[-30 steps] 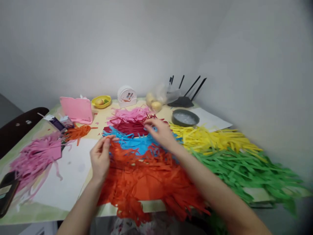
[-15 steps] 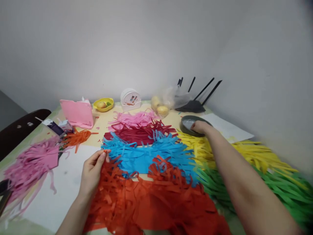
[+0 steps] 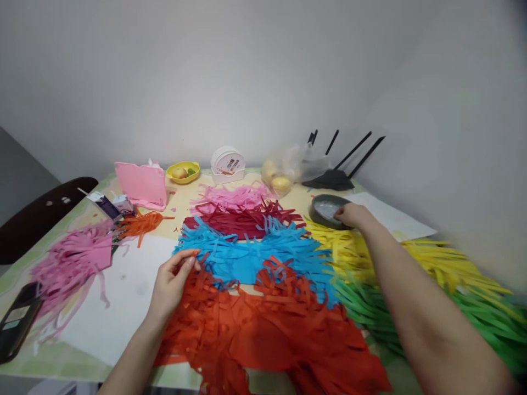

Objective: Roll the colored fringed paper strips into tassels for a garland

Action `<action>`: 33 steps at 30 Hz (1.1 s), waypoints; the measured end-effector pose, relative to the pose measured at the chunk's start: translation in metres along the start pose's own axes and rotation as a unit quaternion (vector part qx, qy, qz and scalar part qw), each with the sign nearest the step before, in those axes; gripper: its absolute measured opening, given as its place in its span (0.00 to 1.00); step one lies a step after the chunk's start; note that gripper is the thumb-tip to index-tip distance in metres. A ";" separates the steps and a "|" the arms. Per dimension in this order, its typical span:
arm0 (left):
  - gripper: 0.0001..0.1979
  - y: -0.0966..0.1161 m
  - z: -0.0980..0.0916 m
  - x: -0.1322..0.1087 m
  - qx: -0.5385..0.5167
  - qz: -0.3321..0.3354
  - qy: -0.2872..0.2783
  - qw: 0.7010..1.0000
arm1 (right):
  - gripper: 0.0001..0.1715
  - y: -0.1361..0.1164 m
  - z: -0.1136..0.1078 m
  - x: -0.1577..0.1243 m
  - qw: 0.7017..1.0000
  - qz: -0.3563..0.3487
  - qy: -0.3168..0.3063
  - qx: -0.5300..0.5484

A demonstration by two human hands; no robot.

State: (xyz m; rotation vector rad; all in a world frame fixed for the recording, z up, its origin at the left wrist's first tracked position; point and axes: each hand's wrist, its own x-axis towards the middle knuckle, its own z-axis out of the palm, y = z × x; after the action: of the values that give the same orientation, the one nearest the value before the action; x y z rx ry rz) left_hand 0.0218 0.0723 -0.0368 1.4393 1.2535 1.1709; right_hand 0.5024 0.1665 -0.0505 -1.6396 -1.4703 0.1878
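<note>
My left hand (image 3: 175, 280) is pinched on the tip of a red paper strip (image 3: 196, 254), above the left side of the red fringed paper (image 3: 263, 343). Its other fingers curl loosely. My right hand (image 3: 354, 215) reaches across to a dark round bowl (image 3: 316, 215) holding a pale, whitish substance. Those fingertips are bunched together inside the bowl by its right side; whatever lies between them is hidden. Blue fringed paper (image 3: 245, 263) lies just beyond the red, with dark red fringe (image 3: 230, 225) and pink fringe (image 3: 236, 196) farther back.
Yellow fringe (image 3: 346, 247) and green fringe (image 3: 370, 302) lie under my right forearm. At left are pink fringe (image 3: 78, 255), orange strips (image 3: 142, 222), white paper (image 3: 127, 296) and a phone (image 3: 18, 321). A pink stand (image 3: 142, 185), yellow fruit dish (image 3: 183, 178) and black router (image 3: 329, 180) stand behind.
The view has turned slightly left, so things appear shifted right and the phone shows fully. Both hands keep their places, the right one still in the bowl.
</note>
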 end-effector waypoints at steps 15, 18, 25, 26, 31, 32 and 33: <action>0.09 0.016 0.022 -0.030 -0.050 0.014 -0.033 0.998 | 0.10 -0.181 0.057 -0.135 0.949 0.002 -0.152 0.276; 0.07 0.021 0.025 -0.045 -0.005 0.053 -0.027 0.998 | 0.06 -0.228 0.076 -0.186 0.911 -0.014 -0.169 0.376; 0.06 0.025 0.018 -0.072 0.039 0.110 -0.022 0.993 | 0.05 -0.254 0.100 -0.224 0.863 0.045 -0.137 0.485; 0.06 0.025 0.016 -0.075 0.049 0.120 -0.021 0.991 | 0.04 -0.256 0.101 -0.227 0.862 0.047 -0.134 0.487; 0.06 0.025 0.008 -0.083 0.175 0.197 -0.011 0.965 | 0.03 -0.260 0.104 -0.240 0.896 0.008 -0.117 0.427; 0.06 0.025 0.007 -0.084 0.205 0.213 -0.008 0.955 | 0.03 -0.260 0.104 -0.242 0.908 -0.011 -0.113 0.404; 0.06 0.024 0.007 -0.085 0.227 0.225 -0.004 0.948 | 0.04 -0.260 0.104 -0.243 0.916 -0.028 -0.109 0.385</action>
State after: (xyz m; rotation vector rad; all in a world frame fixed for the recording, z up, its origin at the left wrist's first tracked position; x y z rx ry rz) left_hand 0.0290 -0.0155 -0.0232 2.1566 1.2800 1.2088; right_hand 0.1802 -0.0177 -0.0385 -0.9490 -1.3490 0.8290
